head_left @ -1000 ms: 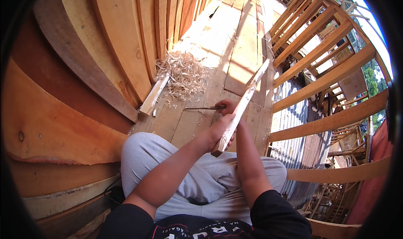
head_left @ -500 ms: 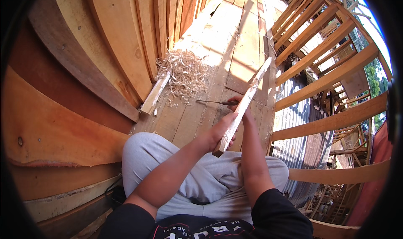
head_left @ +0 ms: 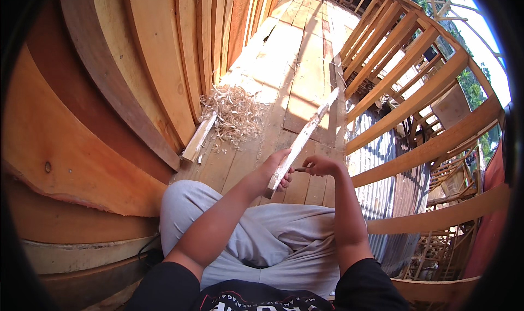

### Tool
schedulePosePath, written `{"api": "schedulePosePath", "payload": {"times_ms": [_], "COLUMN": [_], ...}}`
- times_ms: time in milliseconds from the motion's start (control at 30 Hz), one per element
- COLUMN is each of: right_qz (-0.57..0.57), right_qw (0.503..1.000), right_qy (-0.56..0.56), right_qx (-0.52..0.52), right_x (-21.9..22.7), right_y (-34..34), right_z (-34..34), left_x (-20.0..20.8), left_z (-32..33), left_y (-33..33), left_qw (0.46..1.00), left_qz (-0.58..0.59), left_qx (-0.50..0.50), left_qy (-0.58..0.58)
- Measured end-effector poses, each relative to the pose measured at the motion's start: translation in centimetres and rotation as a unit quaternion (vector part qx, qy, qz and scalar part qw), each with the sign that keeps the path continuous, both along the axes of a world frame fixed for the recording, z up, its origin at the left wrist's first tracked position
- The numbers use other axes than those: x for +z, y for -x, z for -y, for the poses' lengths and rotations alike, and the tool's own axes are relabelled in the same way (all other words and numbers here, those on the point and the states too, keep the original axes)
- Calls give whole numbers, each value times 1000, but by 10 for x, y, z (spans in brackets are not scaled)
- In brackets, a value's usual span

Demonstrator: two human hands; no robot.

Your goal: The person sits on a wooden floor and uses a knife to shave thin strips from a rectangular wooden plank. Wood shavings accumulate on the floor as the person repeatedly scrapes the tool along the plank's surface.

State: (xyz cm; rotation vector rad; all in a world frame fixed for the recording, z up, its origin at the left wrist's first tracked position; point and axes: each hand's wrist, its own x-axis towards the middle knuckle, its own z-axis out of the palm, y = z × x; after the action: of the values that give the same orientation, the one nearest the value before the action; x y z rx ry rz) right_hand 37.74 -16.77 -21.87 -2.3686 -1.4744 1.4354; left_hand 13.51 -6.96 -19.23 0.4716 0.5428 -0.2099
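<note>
The long, pale, roughly carved strip of wood [head_left: 303,137] lies slanted across the middle of the view, its lower end in your left hand [head_left: 277,172] and its upper end pointing away over the plank floor [head_left: 305,65] toward the railing. Your left grip is closed around that lower end, fingers wrapped on the underside, thumb side up. Your right hand [head_left: 321,165] sits just beside the strip on its right, its grip closed on a small dark-handled tool [head_left: 301,169] whose tip meets the strip's edge close to your left fingers; the blade itself is too small to make out.

Both forearms reach out over your knees in light grey trousers [head_left: 256,240], and you are seated on the floor. Ahead and to the left, well apart from your hands, a heap of curly pale wood shavings [head_left: 234,112] lies on the planks, and a short pale offcut of wood [head_left: 197,138] rests just beside it against the stacked boards. Those broad orange-brown curved planks [head_left: 109,93] rise along your left. On your right runs a railing of slanted wooden bars [head_left: 415,98], with grey corrugated sheeting [head_left: 376,185] behind its lower part.
</note>
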Motion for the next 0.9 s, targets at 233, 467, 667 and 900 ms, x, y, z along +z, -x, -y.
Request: {"api": "schedulePosePath", "payload": {"times_ms": [233,467,667,900], "right_qz": [116,-101,-218,-194], "right_qw": [976,880,885,926], "right_qy": [-5,-390,-385,-236], "right_qx": [-184,-253,-144,-222], "right_x": [62,38,15,21], "right_y": [-34,-20,18,52], "right_z": [74,71,26,16], "left_x": [-5,-20,-17,-7], "left_z": [-6,-19,-23,-18], "left_y": [3,10,10,10], "left_qw": [999,995,987,981], "left_qz": [15,67,83,100], "left_qx": [-16,-16,-13,3], "left_qy": [35,78,137,167]}}
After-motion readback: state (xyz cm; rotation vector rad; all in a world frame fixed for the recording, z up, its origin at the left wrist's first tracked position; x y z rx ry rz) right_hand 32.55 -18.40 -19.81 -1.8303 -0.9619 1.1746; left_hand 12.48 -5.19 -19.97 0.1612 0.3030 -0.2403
